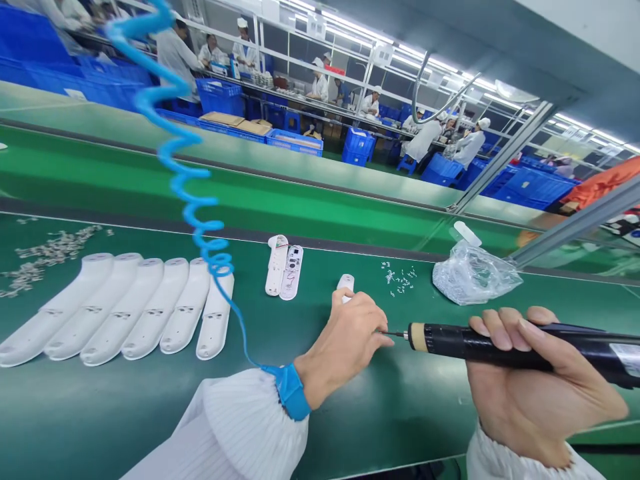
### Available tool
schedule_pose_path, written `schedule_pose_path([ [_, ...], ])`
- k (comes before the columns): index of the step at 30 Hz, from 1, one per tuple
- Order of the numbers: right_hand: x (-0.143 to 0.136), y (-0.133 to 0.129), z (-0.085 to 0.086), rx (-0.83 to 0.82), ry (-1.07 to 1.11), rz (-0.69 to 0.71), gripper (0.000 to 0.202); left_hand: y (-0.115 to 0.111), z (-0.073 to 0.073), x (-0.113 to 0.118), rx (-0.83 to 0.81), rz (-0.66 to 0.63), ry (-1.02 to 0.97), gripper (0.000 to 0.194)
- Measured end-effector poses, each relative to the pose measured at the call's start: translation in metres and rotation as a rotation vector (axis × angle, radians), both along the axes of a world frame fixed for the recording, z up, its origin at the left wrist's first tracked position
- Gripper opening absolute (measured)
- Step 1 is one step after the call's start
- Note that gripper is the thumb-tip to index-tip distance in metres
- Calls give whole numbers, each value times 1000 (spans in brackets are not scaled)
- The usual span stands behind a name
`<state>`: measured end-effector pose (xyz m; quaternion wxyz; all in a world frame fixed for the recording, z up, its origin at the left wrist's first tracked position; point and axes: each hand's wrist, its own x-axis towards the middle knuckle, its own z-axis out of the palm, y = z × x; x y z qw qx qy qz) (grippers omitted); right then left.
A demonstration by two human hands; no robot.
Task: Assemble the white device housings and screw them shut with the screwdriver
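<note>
My right hand (535, 373) is wrapped round a black electric screwdriver (450, 341), held level with its bit pointing left. My left hand (350, 337) is closed over a white plastic housing (346, 283); only the housing's far end shows past the fingers. The screwdriver's thin bit (395, 334) reaches the left fingertips, and its point is hidden there. A blue wrist strap (294, 393) with a coiled blue cord (193, 173) is on the left wrist. Beyond the left hand lies an opened white device (284, 267), its two halves side by side with wires and a circuit board showing.
Several white housings (145, 310) stand in a row at left, beside a pile of small metal parts (50, 257). Small screws (400, 277) and a clear plastic bag (473, 273) lie at right. A metal post (505, 160) rises behind. Co-workers sit across the way.
</note>
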<state>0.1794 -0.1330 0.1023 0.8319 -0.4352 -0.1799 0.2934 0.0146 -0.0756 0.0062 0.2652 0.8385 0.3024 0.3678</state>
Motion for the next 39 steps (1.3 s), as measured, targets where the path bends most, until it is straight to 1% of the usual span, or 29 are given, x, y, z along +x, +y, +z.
schedule_pose_path([
  [1, 1, -1, 0, 1, -3, 2, 13, 0, 4, -3, -55, -22, 9, 18],
  [2, 3, -2, 0, 5, -9, 6, 13, 1, 7, -6, -109, -34, 19, 32],
  [3, 4, -3, 0, 12, -19, 9, 13, 4, 11, -11, -158, -28, 24, 44],
  [4, 5, -4, 0, 19, -33, 14, 13, 8, 14, -15, -191, -2, 25, 49],
  [6, 7, -4, 1, 39, -77, 28, 13, 22, 18, -24, -203, 101, 29, 45],
  [8, 7, -2, 3, 55, -137, 51, 13, 40, 15, -28, -183, 191, 54, 43],
  [10, 7, 0, 4, 62, -210, 75, 14, 56, 7, -28, -211, 180, 78, 45],
  [12, 5, 2, 5, 72, -284, 103, 14, 64, -4, -24, -281, 138, 70, 39],
  [13, 4, 3, 5, 77, -317, 122, 14, 64, -10, -21, -309, 145, 51, 35],
  [15, -1, 6, 3, 97, -372, 163, 13, 59, -18, -14, -321, 228, 5, 30],
  [17, -7, 9, -1, 103, -388, 206, 14, 51, -23, -10, -298, 311, -31, 30],
  [18, -11, 10, -4, 103, -384, 227, 15, 48, -23, -8, -292, 332, -43, 29],
  [20, -19, 14, -10, 105, -371, 268, 16, 45, -24, -8, -298, 335, -51, 29],
  [23, -28, 20, -19, 121, -396, 312, 16, 46, -25, -9, -308, 328, -59, 28],
  [28, -31, 27, -29, 120, -425, 356, 18, 47, -24, -8, -318, 334, -49, 28],
  [34, -32, 32, -30, 127, -446, 378, 18, 45, -21, -5, -332, 344, -52, 28],
  [39, -50, 47, -26, 95, -525, 402, 18, 47, -20, -5, -346, 377, -28, 28],
])
